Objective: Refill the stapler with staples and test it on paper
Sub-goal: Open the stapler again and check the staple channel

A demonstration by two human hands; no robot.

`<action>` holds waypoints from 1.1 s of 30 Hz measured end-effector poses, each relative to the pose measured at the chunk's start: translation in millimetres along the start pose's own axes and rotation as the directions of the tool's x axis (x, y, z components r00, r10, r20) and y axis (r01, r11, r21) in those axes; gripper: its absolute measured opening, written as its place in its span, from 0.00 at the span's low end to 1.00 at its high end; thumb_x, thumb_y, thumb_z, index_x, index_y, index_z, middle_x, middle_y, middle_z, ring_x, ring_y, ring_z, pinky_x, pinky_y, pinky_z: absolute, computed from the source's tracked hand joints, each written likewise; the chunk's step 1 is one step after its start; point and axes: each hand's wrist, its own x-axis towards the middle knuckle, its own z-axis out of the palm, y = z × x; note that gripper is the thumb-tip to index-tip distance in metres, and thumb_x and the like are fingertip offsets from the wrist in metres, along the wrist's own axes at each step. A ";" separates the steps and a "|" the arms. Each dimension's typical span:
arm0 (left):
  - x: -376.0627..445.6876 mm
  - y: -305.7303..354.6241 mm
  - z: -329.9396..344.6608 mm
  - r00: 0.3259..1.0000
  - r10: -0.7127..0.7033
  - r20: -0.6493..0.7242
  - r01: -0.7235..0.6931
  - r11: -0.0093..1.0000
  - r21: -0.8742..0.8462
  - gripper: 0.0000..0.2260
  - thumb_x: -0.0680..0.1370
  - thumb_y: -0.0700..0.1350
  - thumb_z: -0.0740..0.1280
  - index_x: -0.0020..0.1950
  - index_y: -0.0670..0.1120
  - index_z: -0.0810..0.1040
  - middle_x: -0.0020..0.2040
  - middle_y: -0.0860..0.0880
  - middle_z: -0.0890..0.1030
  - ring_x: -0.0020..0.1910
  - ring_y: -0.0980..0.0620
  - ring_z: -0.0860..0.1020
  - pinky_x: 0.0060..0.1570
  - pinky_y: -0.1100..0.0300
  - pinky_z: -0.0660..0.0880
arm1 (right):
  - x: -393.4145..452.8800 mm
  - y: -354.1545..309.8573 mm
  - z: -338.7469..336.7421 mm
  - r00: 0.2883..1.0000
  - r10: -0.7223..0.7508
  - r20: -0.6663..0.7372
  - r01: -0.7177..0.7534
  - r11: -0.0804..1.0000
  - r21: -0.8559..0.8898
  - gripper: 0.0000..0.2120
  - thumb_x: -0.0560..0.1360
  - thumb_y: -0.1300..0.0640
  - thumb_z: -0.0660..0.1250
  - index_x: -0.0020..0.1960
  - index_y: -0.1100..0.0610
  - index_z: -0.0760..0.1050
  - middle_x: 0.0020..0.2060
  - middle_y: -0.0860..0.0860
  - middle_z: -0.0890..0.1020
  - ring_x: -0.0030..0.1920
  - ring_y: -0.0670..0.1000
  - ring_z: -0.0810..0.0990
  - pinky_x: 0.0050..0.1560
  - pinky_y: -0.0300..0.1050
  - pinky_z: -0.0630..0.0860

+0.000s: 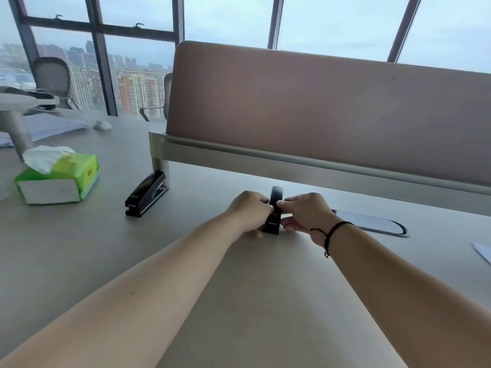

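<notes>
A black stapler [274, 208] stands on the beige desk [252, 288] in the middle of the view, its top arm tilted upward. My left hand [249, 212] grips its left side and my right hand [305, 212] pinches its right side, fingertips of both curled on the body. A second black stapler [146, 197] lies shut to the left, untouched. A corner of white paper [482, 252] shows at the right edge. No staples can be made out.
A green tissue pack [57, 179] sits at the left. A brown divider panel [332, 107] runs across the back of the desk. A dark phone [369, 221] lies in a cable slot right of my hands. Papers [50, 126] and chairs are far left.
</notes>
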 end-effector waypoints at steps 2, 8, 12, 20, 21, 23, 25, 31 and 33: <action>-8.5 -2.5 -8.7 1.000 -0.012 -0.018 0.011 0.999 -0.036 0.19 0.78 0.41 0.63 0.70 0.46 0.73 0.50 0.44 0.82 0.37 0.44 0.83 0.36 0.54 0.83 | -3.0 0.8 0.1 0.986 -0.095 -0.134 0.076 0.987 -0.140 0.10 0.75 0.57 0.70 0.39 0.63 0.80 0.36 0.59 0.84 0.32 0.58 0.82 0.42 0.50 0.84; -36.5 -32.2 -79.7 0.921 0.097 -0.376 -0.076 0.995 0.070 0.12 0.75 0.44 0.65 0.55 0.49 0.83 0.52 0.50 0.84 0.44 0.49 0.83 0.44 0.55 0.83 | -35.6 -36.4 28.7 0.931 -0.353 -0.089 0.304 0.888 -0.346 0.05 0.74 0.54 0.69 0.42 0.54 0.81 0.34 0.48 0.84 0.36 0.51 0.82 0.34 0.39 0.74; -49.4 -66.1 -140.5 0.782 0.149 -0.605 0.035 0.959 0.281 0.12 0.73 0.47 0.68 0.56 0.50 0.82 0.54 0.50 0.83 0.55 0.47 0.79 0.54 0.53 0.78 | -46.9 -59.8 84.6 0.878 -0.438 0.194 0.473 0.730 -0.494 0.08 0.76 0.52 0.68 0.54 0.49 0.80 0.48 0.42 0.84 0.44 0.46 0.80 0.42 0.31 0.70; -39.5 -123.9 -175.0 0.795 0.041 -0.605 0.206 0.920 0.333 0.24 0.72 0.58 0.67 0.64 0.49 0.76 0.59 0.46 0.78 0.61 0.45 0.75 0.56 0.51 0.76 | -26.8 -95.0 195.7 0.680 -0.478 0.556 0.725 0.324 -0.608 0.26 0.75 0.67 0.60 0.67 0.45 0.74 0.63 0.49 0.80 0.62 0.54 0.78 0.60 0.50 0.77; -37.5 -127.7 -174.9 0.801 0.045 -0.597 0.195 0.924 0.330 0.20 0.72 0.59 0.66 0.59 0.50 0.78 0.55 0.48 0.80 0.58 0.46 0.77 0.53 0.51 0.77 | -24.7 -98.1 204.2 0.665 -0.464 0.585 0.738 0.288 -0.610 0.28 0.73 0.68 0.59 0.67 0.45 0.74 0.63 0.49 0.80 0.62 0.55 0.78 0.59 0.51 0.78; -33.5 -133.8 -176.5 0.809 0.052 -0.586 0.169 0.933 0.317 0.13 0.72 0.60 0.63 0.47 0.53 0.79 0.46 0.50 0.81 0.49 0.46 0.78 0.46 0.52 0.77 | -18.7 -101.4 217.6 0.644 -0.428 0.635 0.755 0.218 -0.619 0.29 0.73 0.69 0.58 0.69 0.47 0.73 0.65 0.48 0.79 0.63 0.55 0.77 0.60 0.53 0.77; -31.3 -137.8 -179.4 0.811 0.057 -0.583 0.143 0.946 0.291 0.12 0.72 0.60 0.63 0.44 0.53 0.78 0.42 0.50 0.81 0.45 0.46 0.78 0.41 0.53 0.75 | -10.3 -102.4 226.5 0.634 -0.409 0.656 0.759 0.165 -0.631 0.28 0.74 0.68 0.58 0.68 0.48 0.72 0.65 0.46 0.78 0.63 0.54 0.77 0.60 0.53 0.77; -31.9 -140.5 -182.0 0.814 0.087 -0.574 0.105 0.950 0.293 0.10 0.75 0.50 0.63 0.53 0.50 0.78 0.47 0.47 0.80 0.47 0.44 0.78 0.43 0.53 0.75 | 4.6 -104.4 227.7 0.628 -0.427 0.651 0.756 0.138 -0.639 0.17 0.76 0.61 0.62 0.60 0.44 0.77 0.57 0.47 0.78 0.56 0.54 0.78 0.54 0.53 0.78; -37.2 -139.0 -180.4 0.811 0.143 -0.567 0.087 0.930 0.358 0.10 0.77 0.50 0.64 0.56 0.49 0.77 0.50 0.47 0.79 0.51 0.44 0.77 0.48 0.52 0.75 | 1.6 -104.5 219.8 0.617 -0.453 0.644 0.755 0.110 -0.646 0.14 0.76 0.59 0.64 0.56 0.44 0.78 0.53 0.47 0.80 0.52 0.54 0.79 0.48 0.50 0.78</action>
